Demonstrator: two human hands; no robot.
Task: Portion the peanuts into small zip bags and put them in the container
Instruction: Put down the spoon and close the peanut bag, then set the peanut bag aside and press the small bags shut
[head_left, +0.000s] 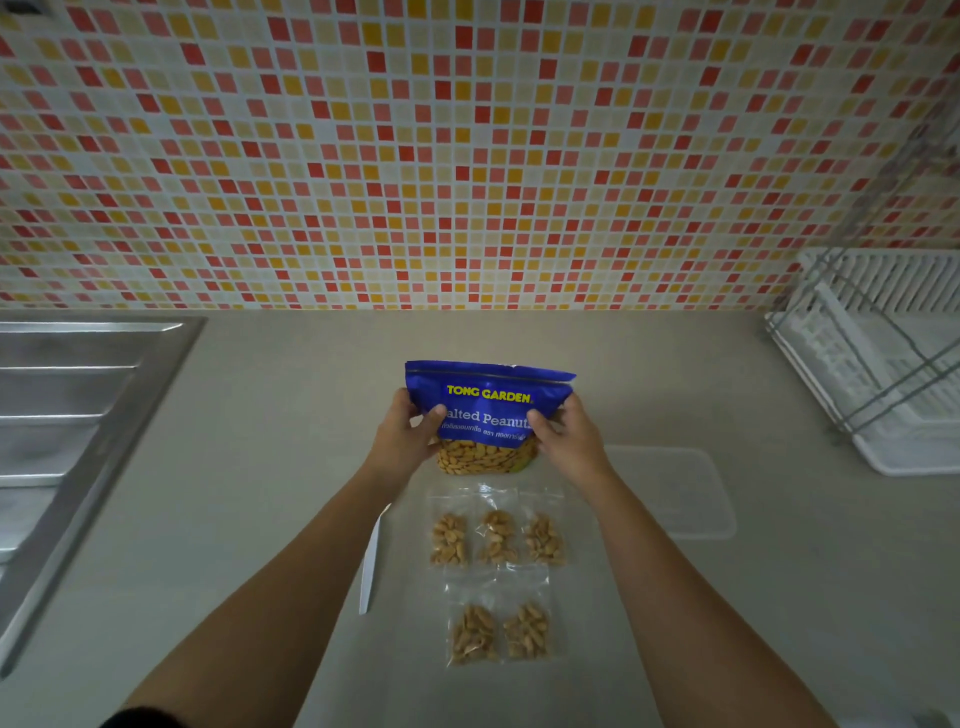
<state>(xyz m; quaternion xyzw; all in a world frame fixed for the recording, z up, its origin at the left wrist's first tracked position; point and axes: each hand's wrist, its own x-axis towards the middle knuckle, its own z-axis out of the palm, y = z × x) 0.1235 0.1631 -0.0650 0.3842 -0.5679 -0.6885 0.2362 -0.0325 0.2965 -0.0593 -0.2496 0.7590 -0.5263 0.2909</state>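
— Where is the peanut bag?
— Upright at the middle of the counter, held from both sides; the left hand grips its left edge with the thumb across the front, and the right hand grips the right edge the same way; the top looks torn open, and peanuts show through the clear window low on the front.
— And the portions?
— Five small zip bags lie flat between the forearms, each with peanuts in it; three in a row just in front of the big bag, two side by side nearer the person.
— The container?
— Clear and low, on the counter just right of the right forearm, apart from the small bags; whether it has a lid on I cannot tell.
— Anything else?
— A white utensil beside the left forearm, its far end hidden; a steel sink at the left; a white dish rack at the right; a tiled wall behind.
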